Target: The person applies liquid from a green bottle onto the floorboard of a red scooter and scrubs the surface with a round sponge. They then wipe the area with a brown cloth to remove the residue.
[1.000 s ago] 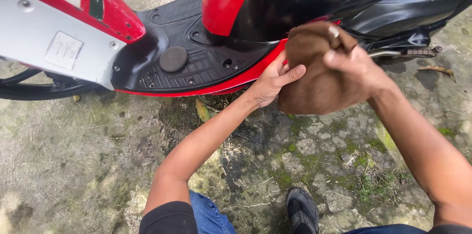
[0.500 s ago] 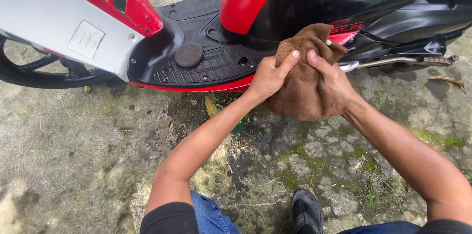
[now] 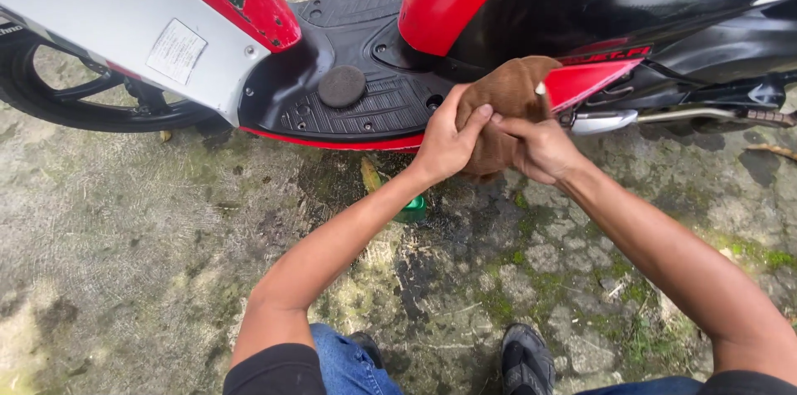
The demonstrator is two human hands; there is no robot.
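Both of my arms reach forward to a brown cloth (image 3: 508, 100) bunched against the lower side of a red, black and white scooter (image 3: 498, 21). My left hand (image 3: 448, 142) is curled closed around the left side of the cloth, thumb and fingers pressed into it. My right hand (image 3: 540, 146) is closed on the cloth from the right, fingers folded and touching the left hand's fingertips. The cloth sits at the right-hand end of the black ribbed footboard (image 3: 357, 96), just below the seat body and tucked behind a red side panel (image 3: 585, 81) (the panel hides the cloth's right edge). A round black cap (image 3: 342, 85) lies on the footboard, well left of the cloth. The scooter stands on cracked, mossy concrete ground (image 3: 133, 254), its front wheel (image 3: 91, 92) at the left edge. A small green object (image 3: 413, 209) lies on the ground under my left wrist. My black shoes (image 3: 526, 359) show at the bottom.
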